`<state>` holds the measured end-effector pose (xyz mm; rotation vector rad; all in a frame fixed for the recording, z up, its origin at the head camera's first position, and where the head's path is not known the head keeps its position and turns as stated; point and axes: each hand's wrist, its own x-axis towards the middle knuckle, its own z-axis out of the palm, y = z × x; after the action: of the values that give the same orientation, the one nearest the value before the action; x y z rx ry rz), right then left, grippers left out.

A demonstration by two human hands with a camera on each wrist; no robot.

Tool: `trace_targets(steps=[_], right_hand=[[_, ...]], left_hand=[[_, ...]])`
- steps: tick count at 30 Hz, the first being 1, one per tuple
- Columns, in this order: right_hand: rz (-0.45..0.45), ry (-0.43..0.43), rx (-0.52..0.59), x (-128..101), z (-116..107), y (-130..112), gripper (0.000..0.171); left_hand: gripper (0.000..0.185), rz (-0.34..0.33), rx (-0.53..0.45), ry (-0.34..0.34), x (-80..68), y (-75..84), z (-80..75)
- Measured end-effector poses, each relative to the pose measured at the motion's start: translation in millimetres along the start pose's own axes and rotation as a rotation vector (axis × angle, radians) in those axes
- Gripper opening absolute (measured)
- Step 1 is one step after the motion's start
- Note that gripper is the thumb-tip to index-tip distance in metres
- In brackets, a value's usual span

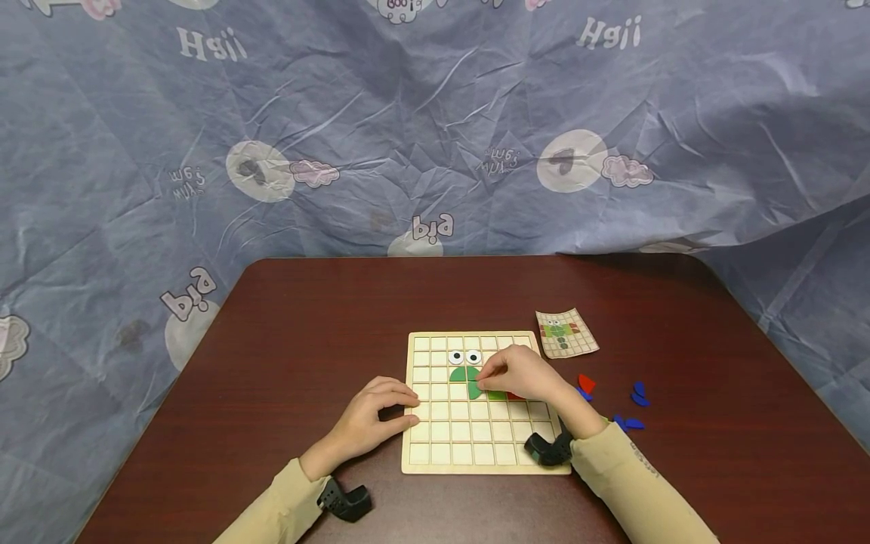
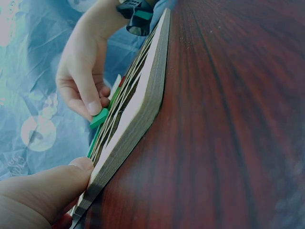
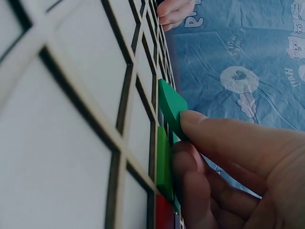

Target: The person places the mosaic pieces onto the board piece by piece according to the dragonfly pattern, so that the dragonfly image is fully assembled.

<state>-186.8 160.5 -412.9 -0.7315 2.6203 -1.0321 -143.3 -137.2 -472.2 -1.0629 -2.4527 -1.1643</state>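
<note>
Wooden board (image 1: pixel 442 431) (eye discs (image 1: pixel 473 357), green pieces (image 1: pixel 458 374) inside)

Creased blue backdrop (image 1: pixel 435 128) (perhaps cloth), brown table (image 1: pixel 326 325)

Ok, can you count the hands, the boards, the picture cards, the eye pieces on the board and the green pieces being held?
Left hand and right hand: 2
Board: 1
Picture card: 1
Eye pieces: 2
Held green piece: 1
Total: 7

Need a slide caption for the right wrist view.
Right hand pinches a green piece at the gridded board, lighter green piece and red piece nearby, left hand at the far edge.
</note>
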Motion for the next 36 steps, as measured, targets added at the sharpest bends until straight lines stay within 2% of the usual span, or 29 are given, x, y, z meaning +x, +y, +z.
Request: trace_targets(steps=[9, 18, 28, 32, 36], right_hand=[[-0.009, 0.007, -0.008, 1, 2, 2, 0.004], [-0.032, -0.027, 0.094, 0, 2, 2, 0.014], [-0.054, -0.026, 0.068, 1, 5, 0, 0.012], [-0.033, -0.015, 0.085, -2, -2, -1, 0.016], [-0.026, 0.013, 0.092, -10, -17, 6, 0.022]], left_hand=[[0.021, -0.003, 0.003, -0.005, 0.2, 0.4, -0.3], [0.021, 0.0, 0.001, -0.004, 0.1, 0.3, -0.6], [0.021, -0.008, -0.001, -0.009, -0.9, -0.1, -1.4], [0.021, -0.012, -0.002, -0.01, -0.7, -0.7, -1.0], [0.021, -0.009, 0.0, -0.013, -0.6, -0.8, -0.5]])
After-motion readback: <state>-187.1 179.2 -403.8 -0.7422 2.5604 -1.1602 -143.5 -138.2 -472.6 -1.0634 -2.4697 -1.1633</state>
